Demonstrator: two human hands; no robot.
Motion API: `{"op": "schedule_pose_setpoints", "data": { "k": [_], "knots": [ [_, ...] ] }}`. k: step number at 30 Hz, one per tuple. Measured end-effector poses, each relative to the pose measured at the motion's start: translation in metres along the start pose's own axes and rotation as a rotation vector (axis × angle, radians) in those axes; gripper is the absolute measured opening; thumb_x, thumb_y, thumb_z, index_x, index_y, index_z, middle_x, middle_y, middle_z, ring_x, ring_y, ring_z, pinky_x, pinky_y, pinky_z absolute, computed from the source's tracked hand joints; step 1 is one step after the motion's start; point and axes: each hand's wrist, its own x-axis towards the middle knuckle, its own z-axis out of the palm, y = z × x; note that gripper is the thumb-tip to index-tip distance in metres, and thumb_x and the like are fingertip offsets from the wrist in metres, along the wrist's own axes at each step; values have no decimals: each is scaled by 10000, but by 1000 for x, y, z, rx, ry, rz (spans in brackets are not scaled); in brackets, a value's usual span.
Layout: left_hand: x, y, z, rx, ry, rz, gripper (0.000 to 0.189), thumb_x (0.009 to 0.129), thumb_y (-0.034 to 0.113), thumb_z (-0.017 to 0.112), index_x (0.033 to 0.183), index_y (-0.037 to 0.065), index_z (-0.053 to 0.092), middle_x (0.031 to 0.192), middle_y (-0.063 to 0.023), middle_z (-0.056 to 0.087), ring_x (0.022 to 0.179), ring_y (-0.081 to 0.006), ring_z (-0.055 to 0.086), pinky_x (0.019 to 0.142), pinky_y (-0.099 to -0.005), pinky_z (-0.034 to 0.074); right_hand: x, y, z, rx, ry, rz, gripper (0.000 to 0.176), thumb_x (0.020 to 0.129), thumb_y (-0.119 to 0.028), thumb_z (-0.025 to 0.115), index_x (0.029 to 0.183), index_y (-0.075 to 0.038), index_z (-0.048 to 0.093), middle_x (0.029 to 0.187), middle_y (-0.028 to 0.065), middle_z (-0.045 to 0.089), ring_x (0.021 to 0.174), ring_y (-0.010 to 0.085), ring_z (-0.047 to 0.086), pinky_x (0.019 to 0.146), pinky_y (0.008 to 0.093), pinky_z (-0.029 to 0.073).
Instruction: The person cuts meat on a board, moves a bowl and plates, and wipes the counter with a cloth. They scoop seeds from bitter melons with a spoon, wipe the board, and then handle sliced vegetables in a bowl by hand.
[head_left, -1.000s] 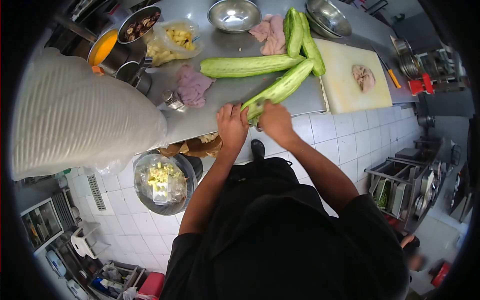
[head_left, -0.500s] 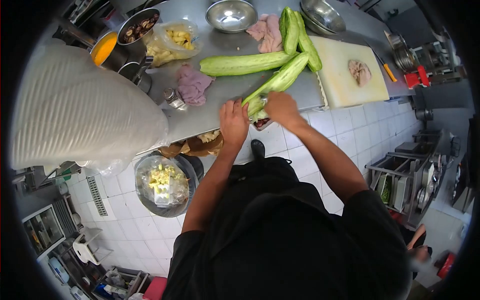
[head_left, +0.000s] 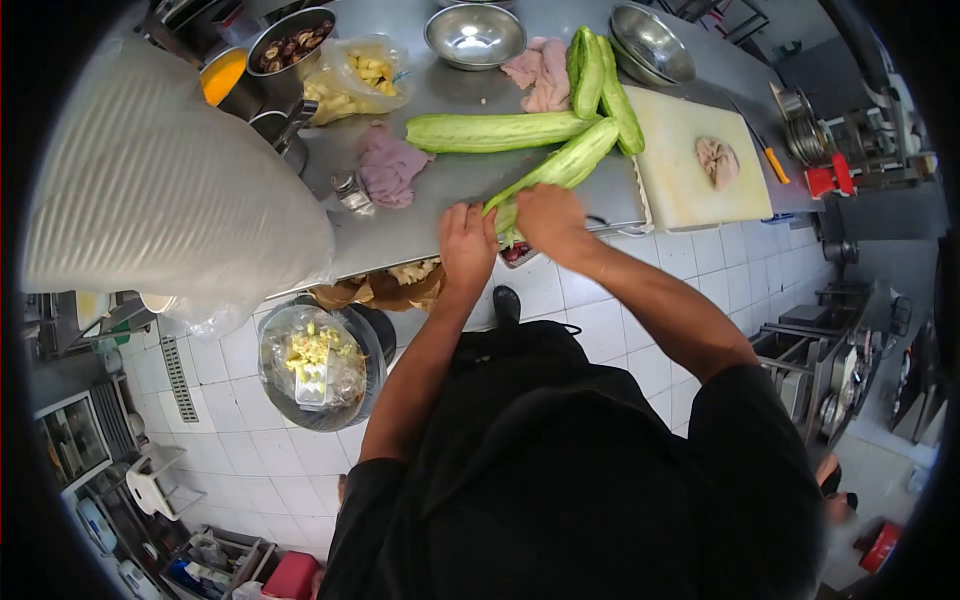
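A halved, peeled pale-green cucumber (head_left: 572,160) lies slantwise at the near edge of the steel counter (head_left: 400,235), its near end between my hands. My left hand (head_left: 467,238) has its fingers closed around that end from the left. Closed over the cut face is my right hand (head_left: 548,215), holding what looks like a spoon (head_left: 597,219); only the tip of its handle sticks out on the right, and its bowl is hidden. Pale scrapings hang below the cucumber's near end. Another long cucumber (head_left: 490,132) lies crosswise behind, and further cucumber pieces (head_left: 605,85) are stacked at the back.
A white cutting board (head_left: 665,150) with a crumpled cloth (head_left: 717,162) and an orange-handled knife (head_left: 775,160) lie right. Left are a purple cloth (head_left: 390,165), a shaker (head_left: 348,188) and pots. A lined waste bin (head_left: 280,385) stands on the floor. Steel bowls (head_left: 475,37) sit behind.
My right hand has shifted slightly left and down along the cut face toward my left hand. The spoon's bowl, visible before, is now covered. The view has tilted slightly.
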Motion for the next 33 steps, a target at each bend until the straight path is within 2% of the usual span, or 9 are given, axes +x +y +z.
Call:
{"op": "schedule_pose_setpoints", "data": {
  "k": [7,9,11,13,17,23,26,32,33],
  "knots": [
    [2,3,-3,-1,25,8,168,805,108,668,918,-15,650,848,-126,557,810,-317,542,734,-417,458,19,35,3,151,-96,266,215,817,-191,549,830,-58,719,833,189,696,806,315,695,713,404,556],
    [-1,1,3,7,13,-9,174,802,101,667,925,-19,644,852,-127,558,810,-319,543,726,-416,456,6,-3,22,133,-71,70,230,817,-202,534,844,-45,701,895,204,693,841,322,686,741,433,547],
    [1,1,1,-22,25,-12,176,803,100,669,927,-20,638,855,-134,555,814,-326,544,721,-422,453,-1,-23,-9,230,-169,95,256,832,-215,528,887,-27,693,920,205,690,867,332,681,761,440,539],
    [3,1,0,-39,-18,-13,187,819,111,662,947,-24,642,858,-144,556,825,-331,547,733,-427,454,2,-8,-9,281,-183,175,263,834,-219,542,916,-16,689,935,207,688,886,337,678,780,436,537],
    [17,2,-21,-283,-201,-402,289,822,151,677,1035,-39,633,966,-177,596,939,-371,557,812,-439,447,16,42,-1,206,-132,250,265,828,-216,580,968,-16,684,969,206,685,904,335,677,802,428,539],
    [5,-3,-53,61,-394,-271,398,766,189,729,1074,-31,607,955,-215,613,911,-395,585,811,-449,474,12,41,-11,140,-32,232,232,829,-190,579,970,-45,692,964,183,690,914,322,678,799,415,546],
    [5,-2,-44,-140,-484,-495,402,783,176,720,1089,-37,570,980,-193,619,945,-358,593,792,-433,488,9,27,-11,63,-71,161,227,842,-174,551,965,-45,691,946,174,692,908,320,680,783,407,549],
    [12,4,-31,-1572,-223,-1376,389,944,298,558,1160,-23,516,1152,-152,584,1071,-264,575,876,-425,498,1,14,-10,107,-39,166,212,839,-157,535,929,-55,698,926,165,694,891,310,683,766,391,548],
    [18,6,-30,-1628,-234,-1385,417,959,332,524,1181,-20,505,1171,-158,576,1080,-265,572,897,-433,490,-1,12,-12,114,-35,156,211,837,-156,535,923,-55,698,921,167,693,889,309,683,766,390,547]
  ]
}}
